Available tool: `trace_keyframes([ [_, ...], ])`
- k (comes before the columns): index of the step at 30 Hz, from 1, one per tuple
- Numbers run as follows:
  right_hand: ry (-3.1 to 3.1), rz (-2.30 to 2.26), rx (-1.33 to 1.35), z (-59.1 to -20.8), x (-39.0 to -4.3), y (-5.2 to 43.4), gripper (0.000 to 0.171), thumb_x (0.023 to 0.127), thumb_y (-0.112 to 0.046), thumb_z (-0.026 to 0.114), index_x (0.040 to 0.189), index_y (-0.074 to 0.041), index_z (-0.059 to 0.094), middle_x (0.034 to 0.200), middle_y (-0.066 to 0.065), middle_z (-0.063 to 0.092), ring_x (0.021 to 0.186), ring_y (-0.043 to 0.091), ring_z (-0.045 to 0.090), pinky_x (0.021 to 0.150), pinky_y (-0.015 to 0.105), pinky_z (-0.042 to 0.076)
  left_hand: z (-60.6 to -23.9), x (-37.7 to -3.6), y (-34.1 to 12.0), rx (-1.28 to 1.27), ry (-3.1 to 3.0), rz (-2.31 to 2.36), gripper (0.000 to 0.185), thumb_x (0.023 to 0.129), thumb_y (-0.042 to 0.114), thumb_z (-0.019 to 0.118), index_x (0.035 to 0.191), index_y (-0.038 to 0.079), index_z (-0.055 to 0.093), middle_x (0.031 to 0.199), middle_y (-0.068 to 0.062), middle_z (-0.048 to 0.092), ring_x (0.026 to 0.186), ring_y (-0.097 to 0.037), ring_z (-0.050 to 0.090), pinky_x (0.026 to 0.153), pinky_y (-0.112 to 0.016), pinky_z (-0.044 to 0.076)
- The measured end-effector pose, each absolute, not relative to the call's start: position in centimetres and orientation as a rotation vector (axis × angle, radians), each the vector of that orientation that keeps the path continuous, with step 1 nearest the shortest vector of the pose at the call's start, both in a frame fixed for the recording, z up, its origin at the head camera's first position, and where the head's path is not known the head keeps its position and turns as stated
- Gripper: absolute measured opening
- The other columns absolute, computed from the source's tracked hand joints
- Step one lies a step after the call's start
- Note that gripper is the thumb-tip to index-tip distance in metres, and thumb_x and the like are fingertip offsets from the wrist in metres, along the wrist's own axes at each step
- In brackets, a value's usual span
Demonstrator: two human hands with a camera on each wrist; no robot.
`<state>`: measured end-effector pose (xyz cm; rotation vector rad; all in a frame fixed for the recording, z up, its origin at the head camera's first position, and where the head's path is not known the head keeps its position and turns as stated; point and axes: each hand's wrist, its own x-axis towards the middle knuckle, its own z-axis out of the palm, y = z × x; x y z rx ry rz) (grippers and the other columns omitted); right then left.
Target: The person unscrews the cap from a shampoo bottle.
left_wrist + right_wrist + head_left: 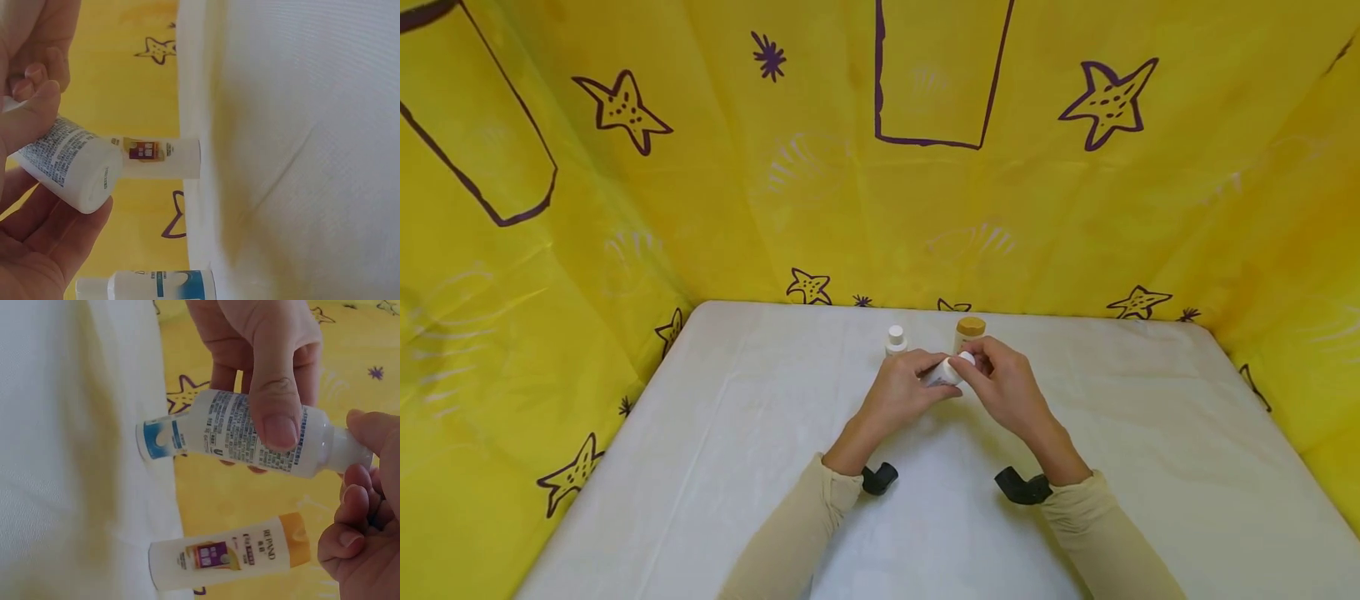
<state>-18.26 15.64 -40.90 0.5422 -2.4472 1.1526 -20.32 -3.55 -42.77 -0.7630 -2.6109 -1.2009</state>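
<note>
Bottle held off the white table, near its far edge. Left hand curled round the body, thumb on the label; right hand pinching the cap. Behind, upright: white-capped bottle and gold-capped bottle.

So there's two little bottles standing upright just past the fingers, toward the back edge of the white bench. One is a white bottle with an orange cap and a colourful label, the other a white bottle with a blue label and a white cap, near each other but apart. Behind and on both sides hangs a yellow backdrop covered in purple starfish doodles, faint shell prints and some big outlined shapes.
</note>
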Motion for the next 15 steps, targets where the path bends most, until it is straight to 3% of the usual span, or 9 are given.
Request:
trace_keyframes([
  [8,-2.302,1.049,0.707,-40.8,-18.5,15.9,0.019,0.086,-0.007,0.080,0.097,-0.005,0.064,0.073,0.000,0.052,0.064,0.006,0.043,0.055,0.018,0.038,-41.9,-20.5,-4.0,-0.926,-2.565,-1.120,0.042,0.082,0.033,0.086,0.121,0.019,0.075,0.105,0.001,0.078,0.087,-0.012,0.067,0.075,-0.023,0.053],
  [15,-2.318,1.014,0.828,-40.7,-18.5,15.9,0.018,0.089,-0.007,0.077,0.104,-0.008,0.067,0.090,0.001,0.062,0.073,0.006,0.050,0.061,0.018,0.046,-42.2,-20.6,-4.9,-0.944,-2.606,-1.311,0.044,0.084,0.032,0.085,0.125,0.018,0.074,0.110,0.002,0.077,0.088,-0.009,0.065,0.077,-0.026,0.054],
])
